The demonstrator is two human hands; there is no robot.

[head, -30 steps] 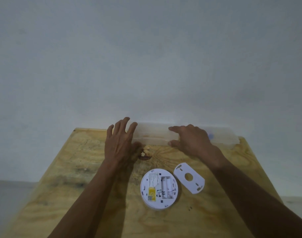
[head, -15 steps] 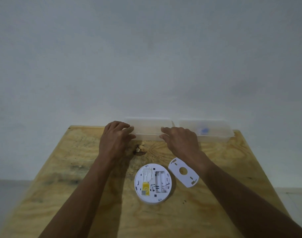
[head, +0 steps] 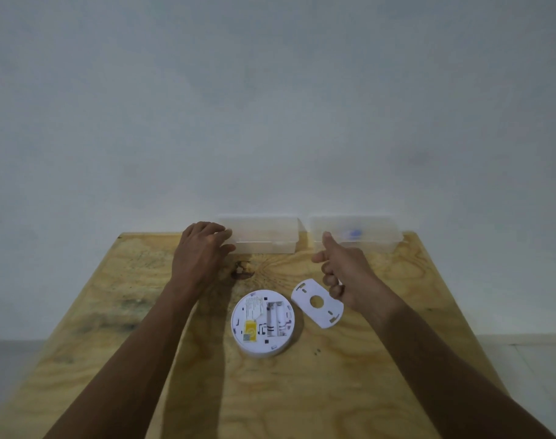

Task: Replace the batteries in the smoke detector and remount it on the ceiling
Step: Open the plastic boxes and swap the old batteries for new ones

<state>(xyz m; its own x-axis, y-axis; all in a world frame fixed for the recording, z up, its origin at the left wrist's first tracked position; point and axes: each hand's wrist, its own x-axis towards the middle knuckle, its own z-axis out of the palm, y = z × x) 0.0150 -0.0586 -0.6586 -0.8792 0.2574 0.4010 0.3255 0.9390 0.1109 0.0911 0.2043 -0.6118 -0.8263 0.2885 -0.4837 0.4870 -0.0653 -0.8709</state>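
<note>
The white round smoke detector (head: 262, 323) lies back-up on the plywood table (head: 302, 394), its battery bay uncovered. To its right lies its flat white mounting plate (head: 316, 304). Two clear plastic boxes stand at the table's far edge. My left hand (head: 197, 258) grips the left end of the left box (head: 265, 236) between fingers and thumb. My right hand (head: 346, 274) hovers in front of the right box (head: 365, 237) and just above the plate, index finger and thumb stretched out, other fingers loosely curled, holding nothing. Something blue (head: 354, 232) shows inside the right box.
A plain grey-white wall rises straight behind the boxes. A dark knot (head: 243, 270) marks the wood between my left hand and the detector. Floor shows past the table's left and right edges.
My right hand has let go of the left box and swung right toward the right box. My left hand stayed on the left box's end.
</note>
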